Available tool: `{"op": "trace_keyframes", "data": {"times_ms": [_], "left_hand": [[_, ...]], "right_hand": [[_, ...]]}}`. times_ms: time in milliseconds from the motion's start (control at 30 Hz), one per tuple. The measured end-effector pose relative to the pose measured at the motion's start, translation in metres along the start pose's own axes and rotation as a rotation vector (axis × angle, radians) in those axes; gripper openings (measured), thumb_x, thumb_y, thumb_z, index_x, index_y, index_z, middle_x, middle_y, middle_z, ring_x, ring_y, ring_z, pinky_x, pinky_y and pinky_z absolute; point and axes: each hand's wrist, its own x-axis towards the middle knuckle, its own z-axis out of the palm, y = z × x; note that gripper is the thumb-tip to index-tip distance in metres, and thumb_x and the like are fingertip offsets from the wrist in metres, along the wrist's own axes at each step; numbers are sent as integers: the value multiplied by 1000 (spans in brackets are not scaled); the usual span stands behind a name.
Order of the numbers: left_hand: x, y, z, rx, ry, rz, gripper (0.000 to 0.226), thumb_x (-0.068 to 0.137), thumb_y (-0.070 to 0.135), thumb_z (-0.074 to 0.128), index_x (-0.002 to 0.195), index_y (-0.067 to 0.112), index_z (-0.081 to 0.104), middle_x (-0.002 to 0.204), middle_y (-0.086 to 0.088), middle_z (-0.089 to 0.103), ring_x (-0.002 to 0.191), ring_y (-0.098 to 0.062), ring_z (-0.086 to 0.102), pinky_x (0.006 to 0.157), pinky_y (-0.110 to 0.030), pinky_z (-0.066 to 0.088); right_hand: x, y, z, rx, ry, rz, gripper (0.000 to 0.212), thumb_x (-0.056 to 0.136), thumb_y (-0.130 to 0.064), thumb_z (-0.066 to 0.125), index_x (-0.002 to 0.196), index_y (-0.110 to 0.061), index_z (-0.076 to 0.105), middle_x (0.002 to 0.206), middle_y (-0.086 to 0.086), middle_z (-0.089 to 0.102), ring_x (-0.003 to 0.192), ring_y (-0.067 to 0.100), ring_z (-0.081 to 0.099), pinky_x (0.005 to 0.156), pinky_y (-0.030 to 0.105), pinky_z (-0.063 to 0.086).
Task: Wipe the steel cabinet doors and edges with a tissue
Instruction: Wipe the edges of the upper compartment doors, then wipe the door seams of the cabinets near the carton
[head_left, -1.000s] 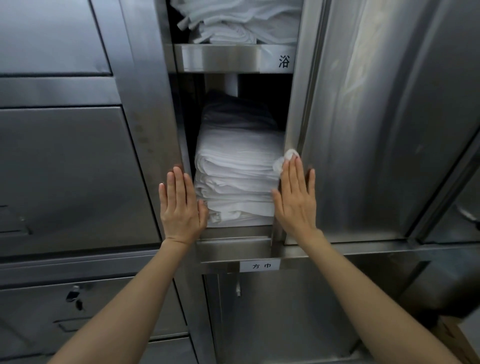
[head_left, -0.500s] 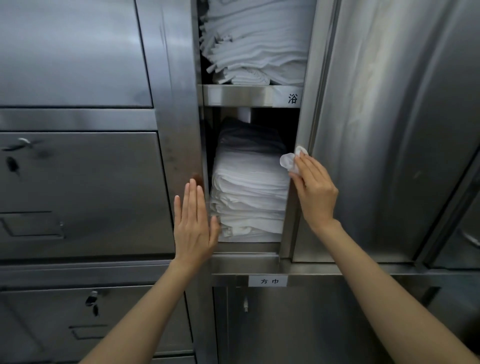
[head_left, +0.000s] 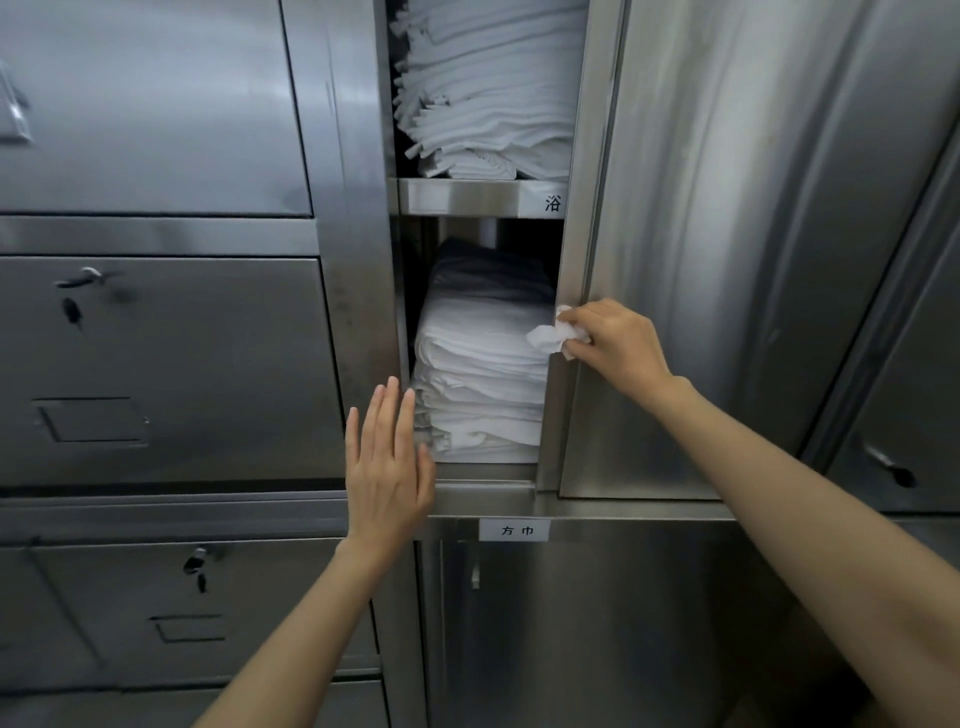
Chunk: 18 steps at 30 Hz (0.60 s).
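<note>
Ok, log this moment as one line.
right hand grips tissue at door edge | left hand flat, fingers straight, by frame post | towels shelved

Two printed labels on the steel cabinet

A single black character, 浴, stands on a pale label (head_left: 552, 202) at the right end of the upper shelf's front edge (head_left: 457, 197), just under the upper stack of folded white cloths (head_left: 488, 88). Two black characters, 方巾, stand on a small white label (head_left: 517, 530) stuck to the front edge of the lower ledge (head_left: 623, 512), below the lower stack of folded white cloths (head_left: 478, 384). No other writing, number or brand can be read on the doors or drawer fronts.
</note>
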Motion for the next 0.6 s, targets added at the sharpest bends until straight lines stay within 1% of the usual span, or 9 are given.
{"op": "trace_keyframes", "data": {"times_ms": [67,233,333,433,500,600], "left_hand": [[2,7,-2,3,-32,-2,51,96,17,38,143,-3,44,152,-21,40,143,-33,35,117,-55,26],[4,52,4,-46,-106,-16,49,97,18,36,139,-2,50,150,-21,43,142,-34,38,116,-56,28],[-3,93,13,-86,-151,4,48,96,18,38,138,-1,50,150,-21,44,141,-35,39,116,-56,28],[-10,135,26,-115,-205,-2,47,94,18,38,135,0,52,148,-21,45,139,-36,41,115,-57,29],[-16,169,37,-120,-243,-13,48,94,19,38,135,0,53,148,-21,46,139,-36,42,114,-57,30],[-29,231,55,-152,-292,-49,47,94,20,39,134,0,55,147,-19,47,139,-35,42,113,-56,31]], "right_hand": [[-7,-5,-12,83,34,90,29,73,-9,77,102,-9,75,89,6,72,81,28,65,63,38,54],[-44,-2,-37,185,113,213,31,78,-13,77,109,-13,75,92,3,73,82,22,65,69,42,56],[-72,15,-53,200,149,255,30,78,-15,75,108,-13,75,92,1,73,81,21,66,68,44,57],[-104,39,-74,234,172,293,30,76,-11,75,106,-11,75,88,2,73,78,22,66,68,47,56],[-132,60,-90,269,184,358,31,76,-8,76,107,-10,76,88,3,74,78,23,66,70,48,56],[-184,91,-118,329,192,485,32,75,-11,75,107,-10,76,89,3,73,78,24,67,72,50,55]]}}
